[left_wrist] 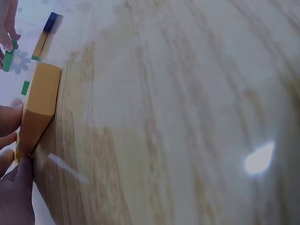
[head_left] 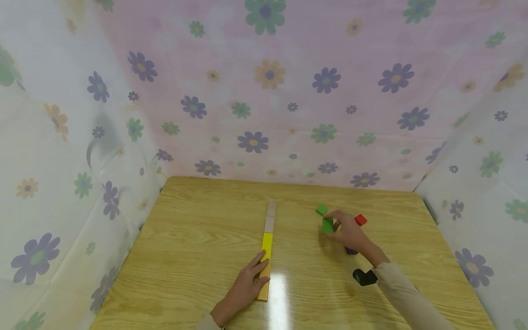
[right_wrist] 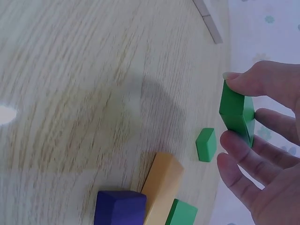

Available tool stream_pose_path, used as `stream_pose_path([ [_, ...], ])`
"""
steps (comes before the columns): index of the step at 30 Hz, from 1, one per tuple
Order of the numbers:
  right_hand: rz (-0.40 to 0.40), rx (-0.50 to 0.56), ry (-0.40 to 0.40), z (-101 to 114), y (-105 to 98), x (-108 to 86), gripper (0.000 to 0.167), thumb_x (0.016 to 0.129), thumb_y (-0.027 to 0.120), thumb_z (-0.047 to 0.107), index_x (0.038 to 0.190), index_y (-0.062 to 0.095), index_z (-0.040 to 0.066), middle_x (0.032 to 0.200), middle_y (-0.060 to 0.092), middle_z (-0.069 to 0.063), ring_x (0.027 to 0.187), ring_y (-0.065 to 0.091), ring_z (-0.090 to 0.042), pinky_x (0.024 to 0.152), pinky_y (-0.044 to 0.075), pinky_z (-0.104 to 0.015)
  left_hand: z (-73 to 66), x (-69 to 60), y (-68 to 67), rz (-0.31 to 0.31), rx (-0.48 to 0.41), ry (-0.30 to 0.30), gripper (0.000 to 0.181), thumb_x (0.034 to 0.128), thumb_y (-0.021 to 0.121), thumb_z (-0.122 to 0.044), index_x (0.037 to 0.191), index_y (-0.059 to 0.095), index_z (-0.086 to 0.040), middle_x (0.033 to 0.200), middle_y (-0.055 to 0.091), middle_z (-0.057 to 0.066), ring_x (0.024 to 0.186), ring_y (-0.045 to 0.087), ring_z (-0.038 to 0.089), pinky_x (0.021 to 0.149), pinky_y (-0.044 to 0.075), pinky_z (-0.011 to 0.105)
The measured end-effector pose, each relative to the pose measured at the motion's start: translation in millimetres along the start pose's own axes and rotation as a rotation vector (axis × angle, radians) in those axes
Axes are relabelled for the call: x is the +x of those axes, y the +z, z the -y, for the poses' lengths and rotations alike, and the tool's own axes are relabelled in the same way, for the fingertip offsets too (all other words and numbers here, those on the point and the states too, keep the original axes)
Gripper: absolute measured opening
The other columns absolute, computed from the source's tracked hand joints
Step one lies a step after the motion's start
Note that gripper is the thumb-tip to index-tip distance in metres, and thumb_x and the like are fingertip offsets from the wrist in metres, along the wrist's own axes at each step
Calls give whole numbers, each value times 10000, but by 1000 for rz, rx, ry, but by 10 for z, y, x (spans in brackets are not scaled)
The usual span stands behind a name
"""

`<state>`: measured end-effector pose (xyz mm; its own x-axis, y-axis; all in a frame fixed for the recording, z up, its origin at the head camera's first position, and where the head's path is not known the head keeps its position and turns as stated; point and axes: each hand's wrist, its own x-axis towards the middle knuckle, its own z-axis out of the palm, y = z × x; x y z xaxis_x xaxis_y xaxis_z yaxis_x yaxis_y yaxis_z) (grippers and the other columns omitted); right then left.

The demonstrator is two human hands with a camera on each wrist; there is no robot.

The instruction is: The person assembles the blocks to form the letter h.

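A straight row of blocks lies on the table: two plain wooden blocks (head_left: 270, 216) at the far end, a yellow block (head_left: 267, 240), then an orange block (head_left: 262, 293) nearest the person. Fingers of the left hand (head_left: 243, 286) rest across the yellow and orange part. The left wrist view shows that orange block (left_wrist: 44, 89) close up, fingertips touching its side. To the right, the right hand (head_left: 348, 231) pinches a green block (head_left: 327, 225) between thumb and fingers. It is held above the tabletop (right_wrist: 84, 117), as the right wrist view shows.
Behind the held block lies another green block (head_left: 321, 210). A red block (head_left: 360, 220) and a dark purple block (head_left: 352, 251) sit beside the right hand. The right wrist view adds an orange block (right_wrist: 161, 183) and a further green block (right_wrist: 182, 213). Flowered cloth (head_left: 268, 110) surrounds the table.
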<state>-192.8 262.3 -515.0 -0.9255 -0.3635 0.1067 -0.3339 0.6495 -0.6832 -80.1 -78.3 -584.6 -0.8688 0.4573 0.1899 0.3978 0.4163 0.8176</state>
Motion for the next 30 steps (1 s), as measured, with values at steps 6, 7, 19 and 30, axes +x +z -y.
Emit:
stream_pose_path([
  [6, 19, -9, -18, 103, 37, -78, 482, 749, 797, 60, 1184, 605, -22, 1198, 535, -209, 737, 571, -219, 541, 485, -251, -28, -8, -15, 3, -1, 1, 480, 952, 577, -156, 1340, 457, 99, 1495, 281, 223, 1324, 331, 397, 988, 393, 474],
  [7, 24, 2, -21, 116, 44, -90, 480, 751, 796, 61, 1184, 606, -22, 1194, 537, -199, 736, 566, -223, 543, 485, -255, -31, -9, -17, 4, 1, -3, 481, 953, 576, -159, 1341, 456, 98, 1496, 281, 221, 1325, 331, 395, 989, 393, 474],
  [19, 76, 33, -38, 170, 129, -223, 477, 773, 774, 87, 1205, 596, -9, 1189, 538, -145, 759, 547, -210, 548, 485, -258, 9, -21, 22, 14, 16, -15, 488, 951, 576, -162, 1358, 449, 77, 1509, 271, 196, 1336, 320, 381, 988, 406, 442],
  [30, 106, 74, -49, 289, 197, -359, 468, 777, 770, 94, 1199, 594, -1, 1190, 533, -118, 742, 538, -185, 551, 488, -259, -11, 1, -8, 14, 18, -2, 479, 948, 582, -148, 1349, 457, 82, 1502, 280, 204, 1333, 323, 382, 988, 402, 447],
])
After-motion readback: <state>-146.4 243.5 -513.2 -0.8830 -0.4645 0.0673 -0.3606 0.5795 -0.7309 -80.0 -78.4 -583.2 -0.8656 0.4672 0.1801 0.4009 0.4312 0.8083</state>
